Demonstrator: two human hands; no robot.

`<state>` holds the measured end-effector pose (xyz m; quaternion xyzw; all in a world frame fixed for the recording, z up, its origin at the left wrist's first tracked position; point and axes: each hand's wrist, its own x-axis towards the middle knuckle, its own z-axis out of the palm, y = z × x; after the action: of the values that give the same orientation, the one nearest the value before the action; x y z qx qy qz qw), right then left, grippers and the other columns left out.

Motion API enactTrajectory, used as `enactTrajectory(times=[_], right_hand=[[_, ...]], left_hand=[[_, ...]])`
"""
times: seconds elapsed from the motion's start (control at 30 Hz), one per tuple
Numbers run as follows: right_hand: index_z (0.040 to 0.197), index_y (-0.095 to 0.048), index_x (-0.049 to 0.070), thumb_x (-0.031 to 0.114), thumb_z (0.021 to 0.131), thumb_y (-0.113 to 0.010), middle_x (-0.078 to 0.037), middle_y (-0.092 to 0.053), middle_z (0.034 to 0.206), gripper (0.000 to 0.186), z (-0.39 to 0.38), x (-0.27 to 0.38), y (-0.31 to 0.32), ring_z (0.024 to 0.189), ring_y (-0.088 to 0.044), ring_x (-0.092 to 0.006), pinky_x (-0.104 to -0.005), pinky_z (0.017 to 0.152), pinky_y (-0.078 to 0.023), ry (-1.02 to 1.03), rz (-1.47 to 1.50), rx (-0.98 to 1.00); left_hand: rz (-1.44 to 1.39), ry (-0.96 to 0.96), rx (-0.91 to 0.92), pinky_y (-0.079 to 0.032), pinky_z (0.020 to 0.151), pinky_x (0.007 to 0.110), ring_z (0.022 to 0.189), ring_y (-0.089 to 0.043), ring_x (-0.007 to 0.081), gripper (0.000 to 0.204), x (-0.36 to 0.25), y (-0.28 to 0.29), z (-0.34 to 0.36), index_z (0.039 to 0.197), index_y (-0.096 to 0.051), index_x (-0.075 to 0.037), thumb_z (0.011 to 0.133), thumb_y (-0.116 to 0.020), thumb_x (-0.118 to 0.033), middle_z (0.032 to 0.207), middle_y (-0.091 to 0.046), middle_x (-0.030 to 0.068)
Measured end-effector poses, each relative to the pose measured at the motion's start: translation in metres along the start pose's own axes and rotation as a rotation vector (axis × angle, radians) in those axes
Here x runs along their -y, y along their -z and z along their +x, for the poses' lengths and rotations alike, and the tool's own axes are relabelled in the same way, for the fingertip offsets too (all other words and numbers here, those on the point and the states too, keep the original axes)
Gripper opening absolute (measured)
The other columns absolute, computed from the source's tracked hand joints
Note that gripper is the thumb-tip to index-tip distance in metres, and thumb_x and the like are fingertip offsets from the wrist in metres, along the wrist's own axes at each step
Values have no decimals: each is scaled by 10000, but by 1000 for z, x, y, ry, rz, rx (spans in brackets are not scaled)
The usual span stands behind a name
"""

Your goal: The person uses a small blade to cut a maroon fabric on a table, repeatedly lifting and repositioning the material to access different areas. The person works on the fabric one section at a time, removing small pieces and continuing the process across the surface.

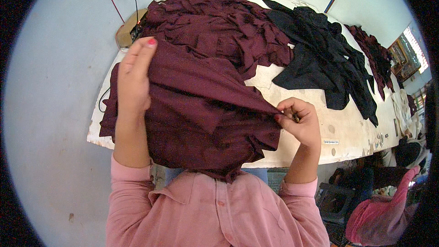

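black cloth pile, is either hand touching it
No, the black cloth pile lies apart on the table; both the left hand and right hand hold the maroon cloth.

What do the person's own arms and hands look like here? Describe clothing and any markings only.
Both forearms come out of pink sleeves pushed up the arm, part of a collared, buttoned pink shirt. The left hand and right hand are bare, with red-painted fingernails.

A worn white table [347, 132] stands against pale blue walls [55, 87], with daylight from a window [417, 48].
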<state>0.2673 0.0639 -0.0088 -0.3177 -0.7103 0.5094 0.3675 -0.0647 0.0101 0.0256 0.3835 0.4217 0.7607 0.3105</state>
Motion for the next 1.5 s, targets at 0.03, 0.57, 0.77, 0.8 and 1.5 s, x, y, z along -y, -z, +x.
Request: enactTrajectory(times=[0.03,0.57,0.77,0.8,1.5], right_hand=[[875,-634,10,-60,734,-670,37,-594,718,161,1,-2,2,645,-500,-44,-210,589,-405,-3,-131,-45],[872,-581,66,117,828,-503,24,-509,730,103,33,-7,39,602,-432,-72,-219,534,-332,-19,389,-406],[1021,-553,44,208,740,-744,51,-457,644,377,18,-16,50,565,-419,-42,-216,512,-293,59,412,-202],[1078,-541,33,230,687,-822,77,-440,607,521,14,-14,51,527,-394,-22,-205,483,-259,79,411,-33],[1033,-613,26,109,880,-652,-77,-665,928,179,14,-26,140,822,-649,-187,-332,750,-529,-20,298,-391]], left_hand=[[10,6,-41,-472,817,256,881,-616,110,179,-4,9,1,1042,-640,-38,949,-580,-178,994,-670,37],[-21,-131,-261,-499,790,288,853,-633,147,200,-38,33,-16,1053,-598,-19,977,-527,-190,974,-666,76],[-57,-97,-108,-493,809,305,876,-630,168,233,-27,46,-13,1074,-597,-15,944,-569,-206,981,-654,76],[-60,-92,-114,-491,819,311,885,-626,171,264,-27,47,-11,1098,-596,-12,927,-593,-213,983,-647,68],[-83,-5,-272,-536,763,337,873,-652,180,212,-30,163,22,1055,-599,-52,963,-555,-238,980,-658,77]])
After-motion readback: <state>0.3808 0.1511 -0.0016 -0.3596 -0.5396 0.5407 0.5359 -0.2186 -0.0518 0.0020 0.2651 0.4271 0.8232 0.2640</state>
